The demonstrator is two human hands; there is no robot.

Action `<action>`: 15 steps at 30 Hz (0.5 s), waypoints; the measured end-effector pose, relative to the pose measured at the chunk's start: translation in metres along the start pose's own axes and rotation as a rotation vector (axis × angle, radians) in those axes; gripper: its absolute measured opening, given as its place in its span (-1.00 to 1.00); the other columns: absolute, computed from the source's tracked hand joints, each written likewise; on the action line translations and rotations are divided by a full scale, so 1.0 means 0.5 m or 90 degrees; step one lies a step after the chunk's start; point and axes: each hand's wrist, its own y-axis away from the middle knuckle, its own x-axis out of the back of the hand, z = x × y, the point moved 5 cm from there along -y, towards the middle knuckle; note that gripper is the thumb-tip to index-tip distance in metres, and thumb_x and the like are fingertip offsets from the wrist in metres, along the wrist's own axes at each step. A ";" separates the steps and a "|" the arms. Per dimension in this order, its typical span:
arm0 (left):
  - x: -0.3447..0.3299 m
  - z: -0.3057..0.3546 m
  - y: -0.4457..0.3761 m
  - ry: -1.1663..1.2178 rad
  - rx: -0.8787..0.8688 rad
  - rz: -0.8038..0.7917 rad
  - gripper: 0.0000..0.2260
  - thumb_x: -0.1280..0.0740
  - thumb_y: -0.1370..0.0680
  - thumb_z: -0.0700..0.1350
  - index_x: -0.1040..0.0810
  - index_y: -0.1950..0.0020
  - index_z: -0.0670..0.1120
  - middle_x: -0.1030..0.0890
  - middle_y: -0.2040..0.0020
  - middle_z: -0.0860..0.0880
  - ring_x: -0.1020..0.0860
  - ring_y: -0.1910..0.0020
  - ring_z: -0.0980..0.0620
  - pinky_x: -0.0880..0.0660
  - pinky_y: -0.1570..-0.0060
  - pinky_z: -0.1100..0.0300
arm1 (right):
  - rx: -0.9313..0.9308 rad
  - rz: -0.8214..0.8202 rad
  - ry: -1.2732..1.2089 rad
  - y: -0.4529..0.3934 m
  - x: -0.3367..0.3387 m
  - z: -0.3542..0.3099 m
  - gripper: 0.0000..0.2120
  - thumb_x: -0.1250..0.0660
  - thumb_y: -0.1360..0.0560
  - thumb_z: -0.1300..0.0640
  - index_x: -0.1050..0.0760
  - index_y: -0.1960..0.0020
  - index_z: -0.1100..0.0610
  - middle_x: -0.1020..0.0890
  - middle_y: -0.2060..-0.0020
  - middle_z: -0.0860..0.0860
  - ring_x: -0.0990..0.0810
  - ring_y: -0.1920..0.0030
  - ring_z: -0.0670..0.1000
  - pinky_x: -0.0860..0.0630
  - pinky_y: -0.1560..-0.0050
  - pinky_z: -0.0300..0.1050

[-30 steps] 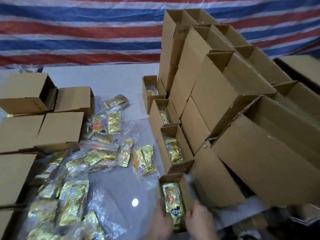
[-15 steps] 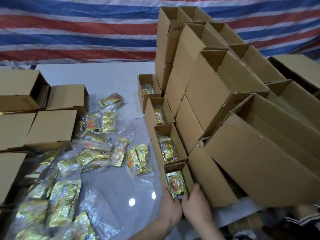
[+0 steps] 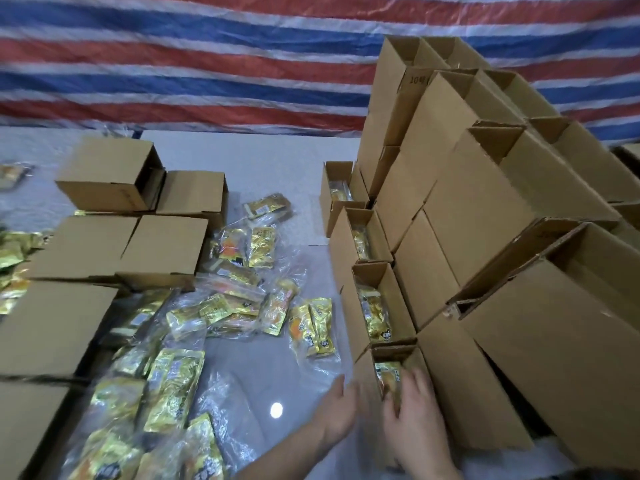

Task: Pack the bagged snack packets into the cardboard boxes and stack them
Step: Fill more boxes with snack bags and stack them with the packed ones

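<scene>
Since half a second ago both hands have slid apart: the left hand [image 3: 337, 405] has drifted off the box toward the loose packets, its fingers [image 3: 341, 382] straight and released, holding nothing. The right hand [image 3: 415, 415] stays at the near end of the nearest small open brown cardboard box [image 3: 414, 356], fingers [image 3: 420, 381] resting on the box's rim and thumb [image 3: 393, 412] against its end; motion blur makes it hard to tell whether it grips the cardboard or only presses it.

Inside that box lies a clear-bagged gold foil snack packet [image 3: 387, 374], partly hidden by the hand. Three more open boxes of the same kind run away from it in a row [image 3: 375, 271], each with a bagged packet inside, so four filled boxes in all. Right of them leans a stack of larger brown cardboard cartons [image 3: 485, 209], nine or so, counted roughly. To the left sit about eight closed brown boxes [image 3: 162, 247], and between them the grey table [image 3: 249, 161] carries a scatter of bagged gold packets [image 3: 242, 303], well over a dozen.

The packets look light, soft and crinkly, and the slick outer bags will likely slide; best pinched across the middle, through bag and foil together.
</scene>
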 end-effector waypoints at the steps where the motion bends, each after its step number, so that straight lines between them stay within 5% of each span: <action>1: 0.038 -0.004 -0.004 -0.017 -0.009 0.023 -0.51 -0.01 -0.70 0.12 -0.19 -0.59 -0.06 -0.31 -0.53 0.02 -0.32 -0.48 0.00 -0.24 -0.31 0.30 | 0.016 0.004 0.007 -0.012 0.005 -0.018 -0.52 -0.34 -0.52 0.17 -0.42 -0.41 0.26 -0.38 -0.45 0.20 -0.38 -0.43 0.20 -0.33 -0.39 0.02; 10: 0.488 -0.037 0.040 -0.218 -0.082 0.334 -0.60 -0.16 -0.68 0.01 -0.39 -0.47 -0.13 -0.47 -0.42 -0.11 -0.48 -0.35 -0.08 -0.40 -0.29 0.09 | 0.185 -0.035 -0.030 -0.105 -0.020 -0.253 -0.58 -0.28 -0.58 0.15 -0.41 -0.40 0.26 -0.48 -0.31 0.13 -0.44 -0.34 0.15 -0.36 -0.33 -0.02; 15: 0.716 -0.111 0.067 -0.449 0.016 0.471 -0.69 -0.17 -0.64 -0.03 -0.49 -0.29 -0.17 -0.56 -0.24 -0.18 -0.53 -0.18 -0.16 -0.44 -0.13 0.03 | 0.275 -0.105 -0.038 -0.091 -0.088 -0.364 -0.63 -0.25 -0.59 0.12 -0.43 -0.36 0.20 -0.49 -0.25 0.07 -0.45 -0.30 0.11 -0.37 -0.31 -0.04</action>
